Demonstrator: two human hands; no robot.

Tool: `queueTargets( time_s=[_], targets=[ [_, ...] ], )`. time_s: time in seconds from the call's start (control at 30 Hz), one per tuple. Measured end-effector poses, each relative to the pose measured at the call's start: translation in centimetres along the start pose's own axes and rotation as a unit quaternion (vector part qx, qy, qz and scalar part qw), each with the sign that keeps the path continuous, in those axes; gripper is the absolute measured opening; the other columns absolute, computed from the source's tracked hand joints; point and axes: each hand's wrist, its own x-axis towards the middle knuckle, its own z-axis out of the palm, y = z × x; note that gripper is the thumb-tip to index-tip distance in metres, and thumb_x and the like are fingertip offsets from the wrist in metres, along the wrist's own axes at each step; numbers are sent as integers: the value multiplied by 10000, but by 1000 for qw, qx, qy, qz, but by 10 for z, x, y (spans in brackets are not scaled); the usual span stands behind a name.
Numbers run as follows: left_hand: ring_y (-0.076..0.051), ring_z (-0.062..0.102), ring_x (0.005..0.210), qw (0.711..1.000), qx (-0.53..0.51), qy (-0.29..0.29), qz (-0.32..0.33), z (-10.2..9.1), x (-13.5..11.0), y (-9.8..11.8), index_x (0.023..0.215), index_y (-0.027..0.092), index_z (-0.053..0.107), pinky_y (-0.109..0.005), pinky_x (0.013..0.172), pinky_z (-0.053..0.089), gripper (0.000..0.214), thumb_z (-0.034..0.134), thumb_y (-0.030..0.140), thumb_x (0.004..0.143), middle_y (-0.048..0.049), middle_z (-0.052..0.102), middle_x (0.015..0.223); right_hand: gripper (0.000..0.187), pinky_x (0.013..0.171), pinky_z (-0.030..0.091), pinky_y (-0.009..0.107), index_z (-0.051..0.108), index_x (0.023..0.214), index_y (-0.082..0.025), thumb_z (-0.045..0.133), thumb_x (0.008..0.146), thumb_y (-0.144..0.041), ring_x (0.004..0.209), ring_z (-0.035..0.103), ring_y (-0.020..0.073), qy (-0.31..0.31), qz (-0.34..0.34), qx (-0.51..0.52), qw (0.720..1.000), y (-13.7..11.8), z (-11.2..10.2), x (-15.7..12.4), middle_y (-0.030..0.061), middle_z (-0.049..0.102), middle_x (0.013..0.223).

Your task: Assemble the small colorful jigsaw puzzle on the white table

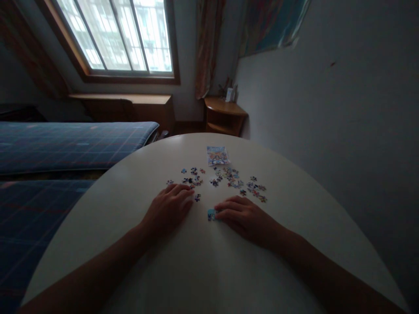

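My left hand (170, 205) rests palm down on the white round table (203, 270), fingers stretched toward a loose group of jigsaw pieces (196, 181). A single jigsaw piece (197, 197) lies just to the right of its thumb. My right hand (244, 216) has its fingertips closed on a small jigsaw piece at the right edge of a blue-topped jigsaw piece (211, 214); the fingers partly cover it, so I cannot tell whether the two are joined. More loose jigsaw pieces (231, 174) are scattered beyond my right hand.
A colourful picture sheet (218, 155) lies farther back on the table. Another cluster of pieces (256, 188) is at the right. Beds with blue checked mattresses (72, 144) stand left; a wall (343, 131) runs along the right. A wooden corner shelf (225, 106) is behind.
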Motion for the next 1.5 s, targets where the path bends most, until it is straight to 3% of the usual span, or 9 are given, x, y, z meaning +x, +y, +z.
queueTargets(
  time_s=[0.1,0.27,0.53,0.73,0.87,1.03,1.27,1.5],
  targets=[
    [-243,587,1143,999,-15,-3,39,3,1,0,1185,228,670,-452,995,505,275,541,179,947,-74,666,1250,218,981,489,374,691,1099,-246,496,1002,-225,1128,618,184,3,2,0,1000,0,0,1,50,716,1191],
    [-210,622,1036,997,-32,-15,76,2,1,2,982,196,699,-410,982,512,136,567,203,951,-51,718,1108,234,1006,475,409,683,1134,-252,506,989,-200,1169,604,201,3,8,-11,1000,1,1,-1,49,708,1220],
    [-270,619,1085,999,19,-5,-42,-5,0,-6,1077,192,668,-473,946,523,182,569,195,924,-80,691,1197,240,1027,463,414,672,1162,-253,499,999,-224,1195,581,204,-3,17,-9,1000,3,-1,-3,44,686,1258],
    [-233,657,969,998,20,-27,-44,-6,2,-15,1044,209,678,-386,838,560,199,508,168,949,-59,721,1077,249,1024,472,420,669,1176,-257,499,998,-219,1198,580,202,-3,16,-5,1000,4,1,-3,47,684,1259],
    [-241,662,948,998,21,-13,-50,-3,3,-15,1049,199,690,-406,834,567,216,505,154,947,-64,727,1037,246,1016,479,414,672,1172,-260,509,991,-221,1186,593,200,4,10,-6,1000,6,1,-3,50,688,1253],
    [-236,624,1087,1000,2,16,-25,1,6,-12,1171,231,671,-440,934,536,251,538,209,960,-50,703,1202,246,1009,485,416,675,1164,-254,499,995,-225,1172,602,205,6,9,-7,1000,4,0,-3,53,694,1240],
    [-231,631,1020,1000,1,-4,-3,0,5,-13,918,218,711,-421,905,527,113,599,226,936,-26,744,1046,246,1010,477,409,674,1167,-255,500,995,-227,1177,594,205,3,10,-5,1000,4,0,-2,53,688,1251],
    [-233,649,1004,999,-1,-17,-28,-5,1,-9,967,218,687,-430,923,530,130,572,179,921,-36,738,1049,253,1012,468,412,663,1187,-254,497,998,-234,1178,592,205,2,24,-5,1000,6,1,-3,61,682,1257]
  ],
)
